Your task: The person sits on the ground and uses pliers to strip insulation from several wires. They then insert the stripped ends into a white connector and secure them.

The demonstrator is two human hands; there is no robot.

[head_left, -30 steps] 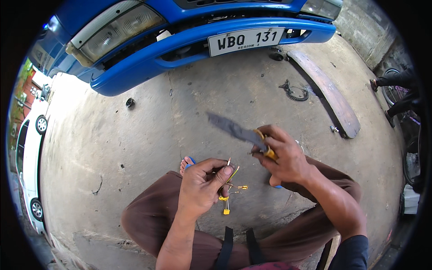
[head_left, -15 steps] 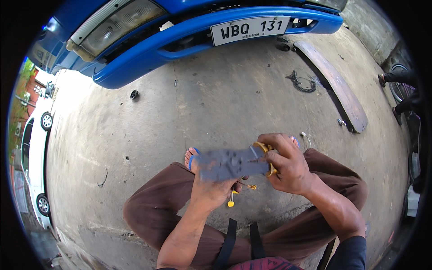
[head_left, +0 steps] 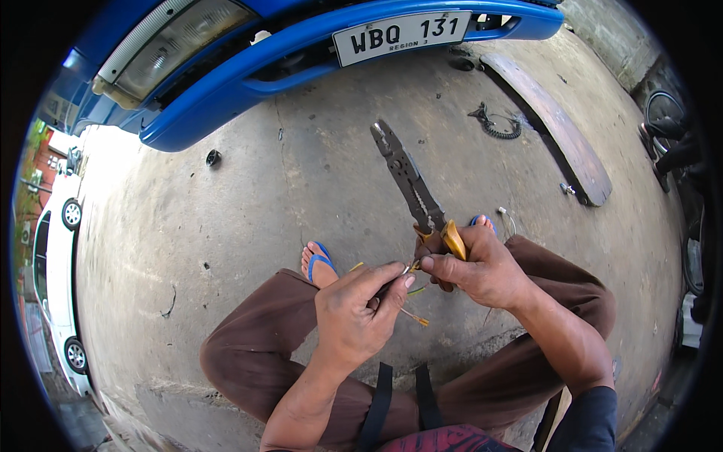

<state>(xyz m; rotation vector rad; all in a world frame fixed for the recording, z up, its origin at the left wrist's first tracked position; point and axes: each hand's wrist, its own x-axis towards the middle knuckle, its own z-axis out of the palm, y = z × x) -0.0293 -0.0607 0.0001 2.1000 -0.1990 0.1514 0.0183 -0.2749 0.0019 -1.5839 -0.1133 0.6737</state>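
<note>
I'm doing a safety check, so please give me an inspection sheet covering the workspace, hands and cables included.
Surface: stained concrete floor.
Job's things: yellow-handled pliers; thin wires.
Clutter: black round part and long panel on the floor.
Hands: left hand pinches the wires; right hand holds the pliers, thumb near the wires.
Cables: coiled black cable lies beside the panel.
Surroundings: blue vehicle ahead, white car left, a person's legs right.

Left grip (head_left: 356, 310) pinched, right grip (head_left: 482, 270) curled, both close together, forearms (head_left: 307, 407) angled inward
</note>
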